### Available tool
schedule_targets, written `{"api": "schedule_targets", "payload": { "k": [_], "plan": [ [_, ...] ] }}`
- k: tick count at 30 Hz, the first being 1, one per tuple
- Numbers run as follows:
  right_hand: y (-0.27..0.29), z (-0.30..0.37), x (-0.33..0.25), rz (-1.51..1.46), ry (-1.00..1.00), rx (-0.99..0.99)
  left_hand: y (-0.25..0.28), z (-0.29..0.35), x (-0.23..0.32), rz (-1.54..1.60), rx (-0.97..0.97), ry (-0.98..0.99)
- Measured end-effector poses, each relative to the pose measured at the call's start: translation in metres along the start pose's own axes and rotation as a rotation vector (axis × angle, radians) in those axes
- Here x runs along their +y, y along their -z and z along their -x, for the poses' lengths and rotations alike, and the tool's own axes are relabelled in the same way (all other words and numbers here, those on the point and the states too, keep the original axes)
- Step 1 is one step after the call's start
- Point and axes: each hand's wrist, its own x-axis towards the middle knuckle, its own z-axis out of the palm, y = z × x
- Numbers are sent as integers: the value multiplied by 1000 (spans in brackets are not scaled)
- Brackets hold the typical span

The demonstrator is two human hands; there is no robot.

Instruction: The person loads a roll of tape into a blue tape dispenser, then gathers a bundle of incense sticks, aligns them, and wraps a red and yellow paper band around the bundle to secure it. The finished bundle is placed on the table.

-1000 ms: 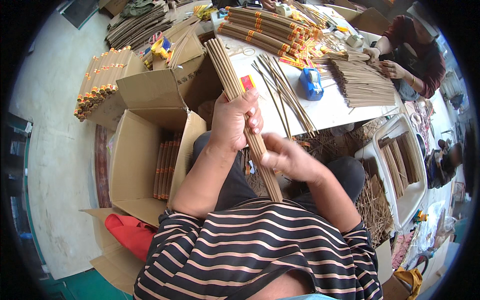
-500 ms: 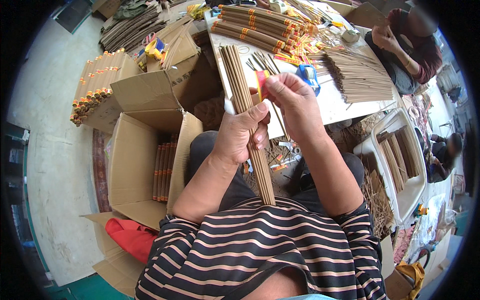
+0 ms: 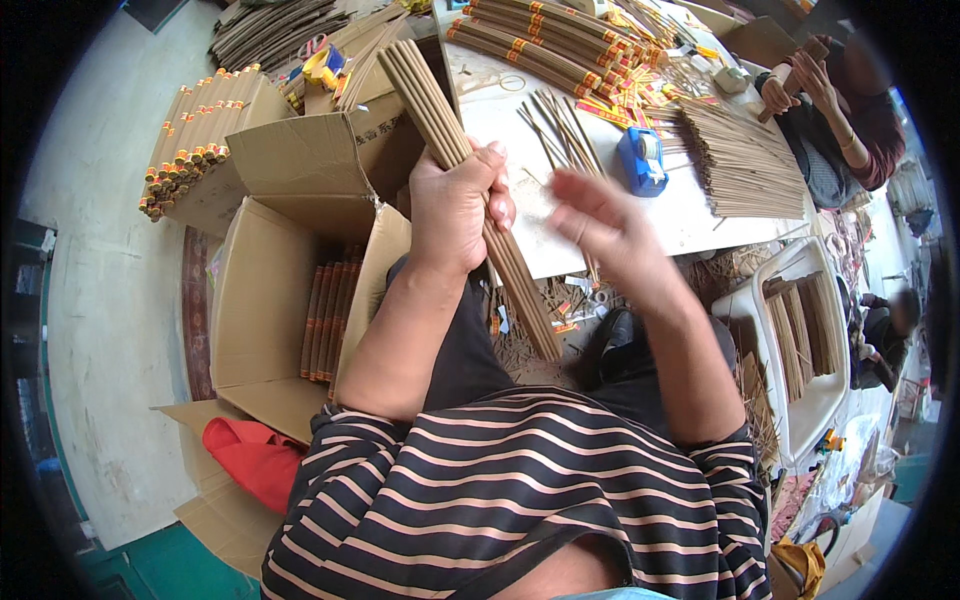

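A bundle of brown incense sticks (image 3: 425,98) slants in front of me, its top to the upper left and its lower end over my lap. My left hand (image 3: 455,205) is closed around the bundle's middle, and whatever label may be there is hidden by the fingers. To the right of it, apart from the bundle, my right hand (image 3: 600,222) hangs over the table edge. It is somewhat blurred, with the fingers stretched out, and I see nothing in it. Near its fingertips lie some loose incense sticks (image 3: 560,130), and beyond them a blue tape dispenser (image 3: 641,162).
On the white table (image 3: 490,115) lie labelled bundles (image 3: 535,45), red-yellow labels (image 3: 615,110) and a stack of loose sticks (image 3: 745,160). An open cardboard box (image 3: 255,300) holding bundles stands left. A white tub (image 3: 800,420) of sticks stands right. A co-worker (image 3: 840,110) sits beyond the table.
The red-yellow label that my right hand held no longer shows. That hand has drawn away rightward from the bundle, and my left hand has tilted the bundle further to the left and raised it.
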Motion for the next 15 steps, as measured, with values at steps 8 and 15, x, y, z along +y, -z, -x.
{"api": "schedule_targets", "payload": {
  "k": [8,15],
  "plan": [
    [-42,28,-5,-206,-388,-318,-19,-3,12,139,-130,78],
    [-54,32,23,244,-15,147,-26,34,-27,-12,-36,30]
  ]
}}
